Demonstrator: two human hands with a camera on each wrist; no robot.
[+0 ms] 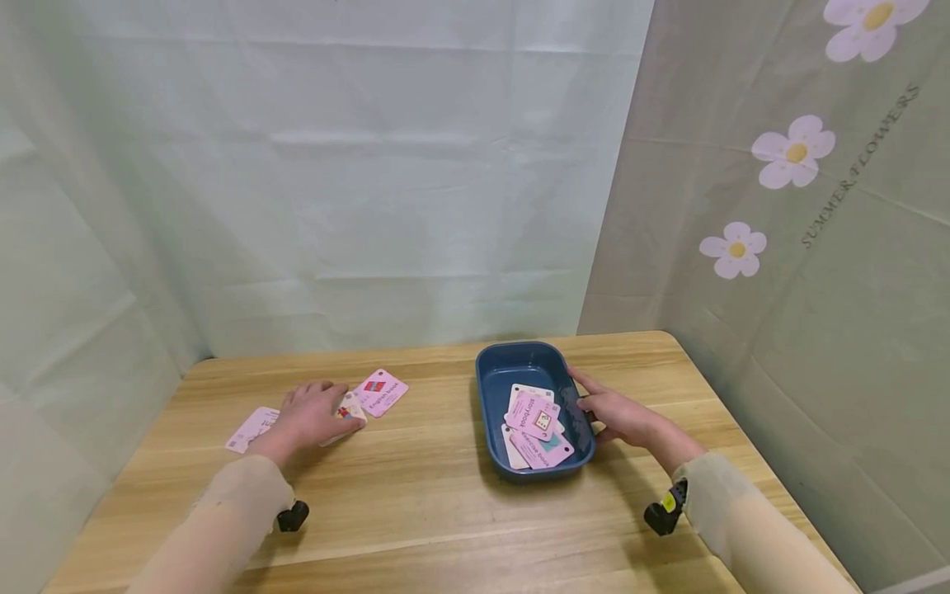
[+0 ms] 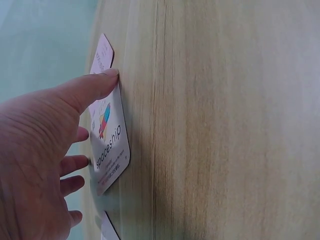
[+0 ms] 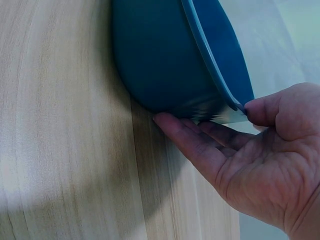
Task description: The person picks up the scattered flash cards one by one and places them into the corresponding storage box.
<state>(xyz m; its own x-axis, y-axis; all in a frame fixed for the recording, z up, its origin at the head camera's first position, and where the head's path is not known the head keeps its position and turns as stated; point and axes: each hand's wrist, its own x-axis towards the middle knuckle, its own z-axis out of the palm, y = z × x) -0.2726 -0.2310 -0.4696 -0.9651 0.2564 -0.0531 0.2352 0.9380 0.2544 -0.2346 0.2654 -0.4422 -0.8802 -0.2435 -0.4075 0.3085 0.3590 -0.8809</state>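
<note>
My left hand (image 1: 312, 417) is over a white card (image 2: 111, 142) printed "spaceship", with a rocket picture. Its thumb lies at one edge and the fingertips at the opposite edge, pinching the card at table level. Partly tucked beside it is a pink "English book" card (image 1: 381, 393). Another pale card (image 1: 252, 427) lies left of that wrist, partly hidden by the hand. My right hand (image 1: 619, 417) grips the right side of a deep blue dish (image 1: 486, 412), thumb at the rim and fingers against the outer wall. Inside, a pink "storybook" card (image 1: 536, 415) overlaps an "exercise book" card (image 1: 545, 450) and pale ones.
The wooden table (image 1: 416, 511) has rounded back corners. A pale cloth (image 1: 371, 165) hangs behind it, and a flower-printed cloth (image 1: 816, 330) hangs along the right. A small black device (image 1: 664, 510) is strapped at the right wrist, another (image 1: 293, 516) at the left.
</note>
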